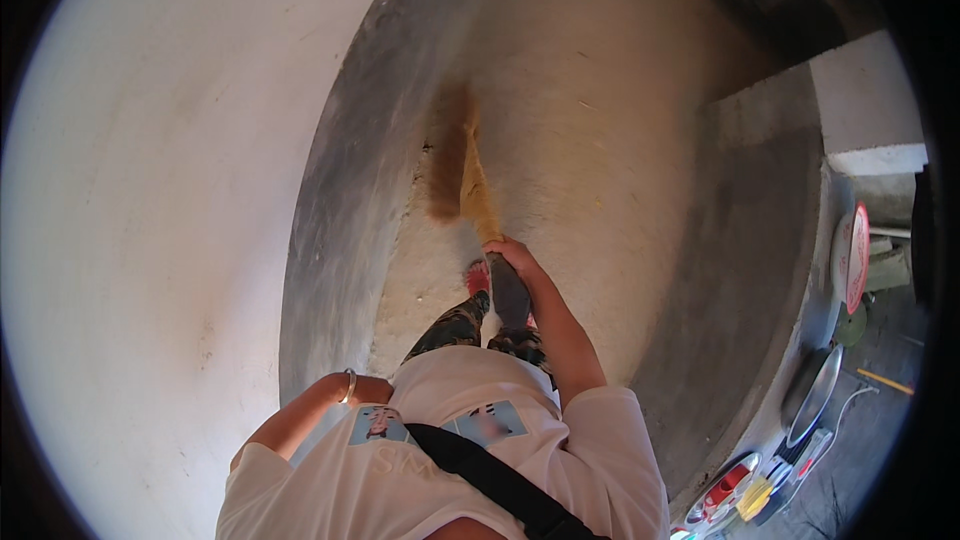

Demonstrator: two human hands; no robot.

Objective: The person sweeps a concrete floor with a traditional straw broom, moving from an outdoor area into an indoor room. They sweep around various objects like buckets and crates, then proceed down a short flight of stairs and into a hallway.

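Observation:
My right hand is closed around a broom in front of my legs. The broom's dark grey handle end points back toward me, and its yellow-tan part runs away from my hand. Its reddish-brown bristle end is smeared by motion, low over the pale floor near the left wall's base. My left hand, with a silver bangle at the wrist, rests at my left hip against the white shirt. Its fingers are hidden.
A white wall with a grey lower band stands close at my left. At right runs a grey ledge; beyond it are a red-rimmed basin, a metal pan and other kitchenware. My feet in red footwear stand behind the broom.

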